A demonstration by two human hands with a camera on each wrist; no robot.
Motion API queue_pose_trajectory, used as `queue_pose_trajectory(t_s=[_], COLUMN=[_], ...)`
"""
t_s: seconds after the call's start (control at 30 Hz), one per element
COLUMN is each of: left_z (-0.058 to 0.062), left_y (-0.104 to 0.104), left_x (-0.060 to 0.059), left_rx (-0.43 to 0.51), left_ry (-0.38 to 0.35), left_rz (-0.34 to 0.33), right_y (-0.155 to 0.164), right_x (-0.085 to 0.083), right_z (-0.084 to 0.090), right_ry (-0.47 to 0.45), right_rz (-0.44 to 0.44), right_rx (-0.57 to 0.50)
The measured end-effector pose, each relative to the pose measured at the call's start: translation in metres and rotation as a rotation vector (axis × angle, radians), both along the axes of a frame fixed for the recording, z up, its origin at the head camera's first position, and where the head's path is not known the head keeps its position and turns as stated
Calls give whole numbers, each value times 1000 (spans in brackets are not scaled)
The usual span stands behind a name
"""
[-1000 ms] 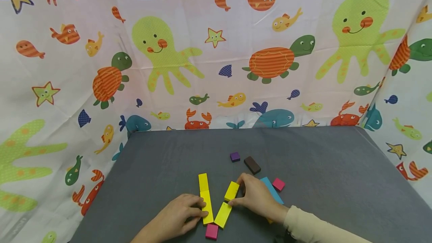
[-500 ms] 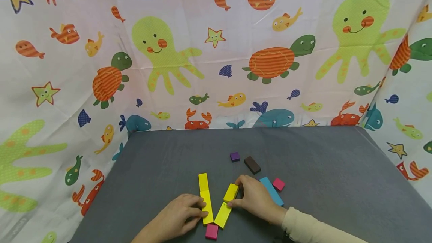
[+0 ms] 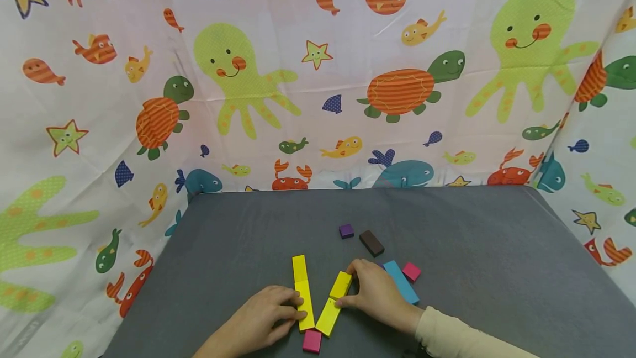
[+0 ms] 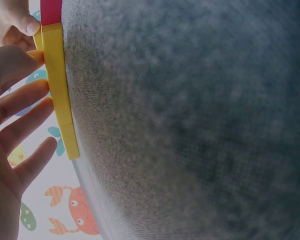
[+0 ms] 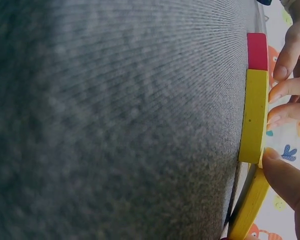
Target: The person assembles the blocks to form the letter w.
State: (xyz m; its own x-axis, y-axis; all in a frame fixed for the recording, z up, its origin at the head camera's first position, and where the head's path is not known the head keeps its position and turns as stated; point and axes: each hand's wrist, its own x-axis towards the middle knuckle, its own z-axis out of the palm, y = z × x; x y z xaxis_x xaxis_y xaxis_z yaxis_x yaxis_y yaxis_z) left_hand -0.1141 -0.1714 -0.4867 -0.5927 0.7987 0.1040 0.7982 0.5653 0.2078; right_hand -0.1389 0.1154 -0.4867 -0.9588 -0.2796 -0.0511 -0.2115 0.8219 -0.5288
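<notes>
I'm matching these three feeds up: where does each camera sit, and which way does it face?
Head: above, facing forward and down at the grey table; shows left hand, right hand.
Left wrist: low at the table surface, beside the yellow blocks; left fingers show.
Right wrist: likewise low; right fingers touch yellow blocks.
Shared: the pink block.

4 yellow blocks [image 3: 300, 268], 2 pink [image 3: 411, 272], 1 blue [image 3: 400, 281], 1 brown [image 3: 371, 242], 1 purple [image 3: 346, 231].
</notes>
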Motion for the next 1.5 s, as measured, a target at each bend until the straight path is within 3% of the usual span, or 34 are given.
queue_pose_trajectory(t_s=[0.67,1.13,1.33,1.5], left_z=[0,1,1,0], left_y=[0,1,1,1], left_x=[1,1,1,0], left_rx=[2,-9,-11,-17], left_ry=[13,-5,-22,-42], left_rz=[2,2,14,26], right_y=[-1,5,15,36], right_x=[1,-4,-26,-65], right_z=[1,3,12,16], right_ry=[13,29,56,113], right_rz=[-3,-17,-45,65], right_rx=[-2,-101,-172,-153])
